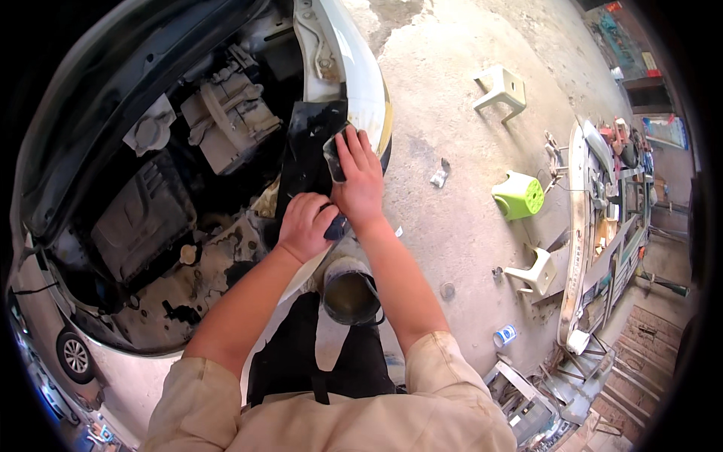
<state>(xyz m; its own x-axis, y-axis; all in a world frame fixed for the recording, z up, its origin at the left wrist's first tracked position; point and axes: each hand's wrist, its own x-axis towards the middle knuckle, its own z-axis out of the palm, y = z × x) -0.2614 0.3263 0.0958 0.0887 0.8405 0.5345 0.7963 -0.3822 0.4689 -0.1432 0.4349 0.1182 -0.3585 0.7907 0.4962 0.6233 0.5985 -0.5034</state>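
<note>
My right hand (358, 177) lies over a dark flat block (332, 160), like a sanding block, with its fingers stretched along it. It rests on the white fender (354, 113) beside the open engine bay. My left hand (305, 224) is at the fender's near end, its fingers curled round a dark blue thing (337, 226) whose kind I cannot make out. A black sheet (312, 139) covers the fender's inner edge next to both hands. Below my hands stands a bucket (354, 266) with murky liquid in it.
The engine (233, 117) and a raised dark hood (98, 105) fill the left. Plastic stools, one white (503, 87) and one green (516, 196), stand on the concrete floor with another low stool (533, 271). A tin (504, 335) and a cluttered rack (576, 248) are further right.
</note>
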